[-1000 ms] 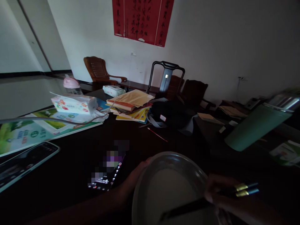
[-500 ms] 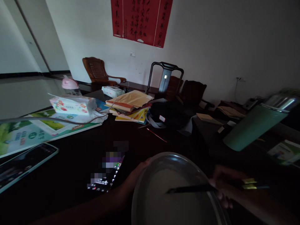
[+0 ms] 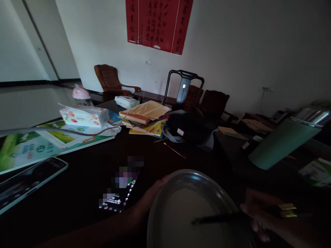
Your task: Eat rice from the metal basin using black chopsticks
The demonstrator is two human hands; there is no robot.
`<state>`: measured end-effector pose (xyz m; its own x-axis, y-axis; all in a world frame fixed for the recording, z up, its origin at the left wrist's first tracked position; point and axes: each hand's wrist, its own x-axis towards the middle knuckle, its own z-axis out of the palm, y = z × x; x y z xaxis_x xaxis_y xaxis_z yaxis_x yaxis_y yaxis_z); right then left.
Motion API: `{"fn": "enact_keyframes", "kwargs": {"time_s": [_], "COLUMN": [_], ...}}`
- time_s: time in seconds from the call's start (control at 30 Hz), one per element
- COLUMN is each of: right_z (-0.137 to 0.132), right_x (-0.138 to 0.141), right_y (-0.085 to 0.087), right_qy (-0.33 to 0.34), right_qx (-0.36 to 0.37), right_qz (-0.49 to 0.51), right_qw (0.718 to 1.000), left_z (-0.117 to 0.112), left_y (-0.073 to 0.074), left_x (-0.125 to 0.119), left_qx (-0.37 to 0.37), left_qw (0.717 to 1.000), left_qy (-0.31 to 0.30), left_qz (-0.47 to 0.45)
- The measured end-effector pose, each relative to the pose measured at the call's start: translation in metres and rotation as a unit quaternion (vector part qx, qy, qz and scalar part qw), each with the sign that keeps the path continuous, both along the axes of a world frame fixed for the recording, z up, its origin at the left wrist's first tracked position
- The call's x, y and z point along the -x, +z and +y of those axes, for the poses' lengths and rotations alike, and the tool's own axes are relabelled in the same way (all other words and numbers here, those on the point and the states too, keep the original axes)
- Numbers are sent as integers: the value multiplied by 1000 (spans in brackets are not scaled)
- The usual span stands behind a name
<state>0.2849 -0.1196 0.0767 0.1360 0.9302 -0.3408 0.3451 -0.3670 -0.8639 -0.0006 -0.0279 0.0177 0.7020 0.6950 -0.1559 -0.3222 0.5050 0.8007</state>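
Observation:
A metal bowl (image 3: 165,193) with pale contents stands at the near edge of a dark table (image 3: 85,172). My left hand (image 3: 150,196) is wrapped round the bowl's left rim. My right hand (image 3: 258,210) is closed on dark chopsticks (image 3: 217,218) with gold bands at their top ends. The chopstick tips reach over the pale contents. A lit phone (image 3: 119,193) lies just left of the bowl.
A second phone (image 3: 28,181) lies at the left edge. Farther back are a tissue box (image 3: 84,116), a stack of books (image 3: 144,117), a black bag (image 3: 188,127) and a red pencil (image 3: 174,150). A green flask (image 3: 284,137) stands at the right. Chairs (image 3: 184,86) line the wall.
My right hand has moved right and slightly down with the chopsticks, whose tips swung up from the bowl's near edge to lie level over the contents. My left hand stays on the rim.

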Motion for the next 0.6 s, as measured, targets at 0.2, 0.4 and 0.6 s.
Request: {"fn": "enact_keyframes", "kwargs": {"time_s": [0.2, 0.4, 0.6], "right_z": [-7, -10, -12], "right_x": [18, 0, 18], "right_y": [16, 16, 20], "right_qy": [40, 24, 78], "right_qx": [23, 10, 50], "right_qz": [-26, -57, -26], "right_qw": [999, 998, 995], "left_z": [-2, -1, 2], "left_y": [4, 2, -6], "left_x": [2, 2, 1], "left_qx": [26, 25, 11], "left_qw": [999, 999, 1000], "left_qy": [5, 1, -7], "left_qz": [24, 30, 10]}}
